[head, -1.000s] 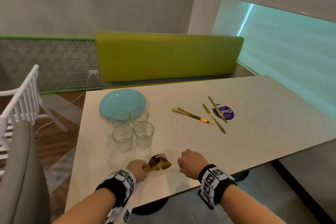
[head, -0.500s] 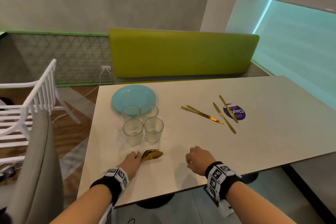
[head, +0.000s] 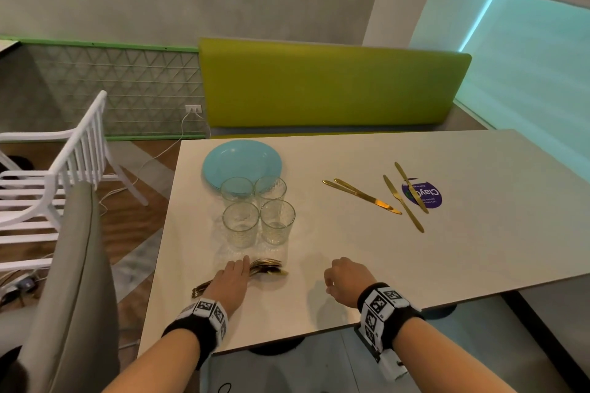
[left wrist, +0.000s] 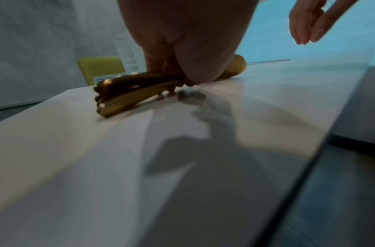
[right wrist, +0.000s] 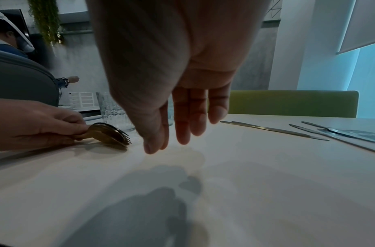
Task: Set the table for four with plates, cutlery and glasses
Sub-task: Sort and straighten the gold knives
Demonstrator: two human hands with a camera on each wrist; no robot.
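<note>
My left hand [head: 231, 279] grips a bundle of gold forks and spoons [head: 269, 266] by the handles and holds it down on the white table [head: 415, 265] near the front edge. The left wrist view shows the handle ends [left wrist: 127, 90] sticking out from under my fingers. My right hand [head: 344, 279] hovers a hand's width to the right, fingers relaxed and pointing down [right wrist: 165, 143], holding nothing. Several clear glasses [head: 241, 223] stand just beyond the bundle, with a stack of blue plates [head: 242, 159] behind them. Several gold knives [head: 364, 196] lie loose at the right.
A purple sticker [head: 429, 198] lies under one knife. A grey chair back [head: 73, 265] and a white chair [head: 73, 163] stand left of the table. A green bench [head: 332, 83] runs along the far end. Another person [right wrist: 5, 38] is behind the grey chair.
My left hand has lowered the bundle flat onto the table, fork heads pointing right. My right hand has drawn away from it to the right and relaxed.
</note>
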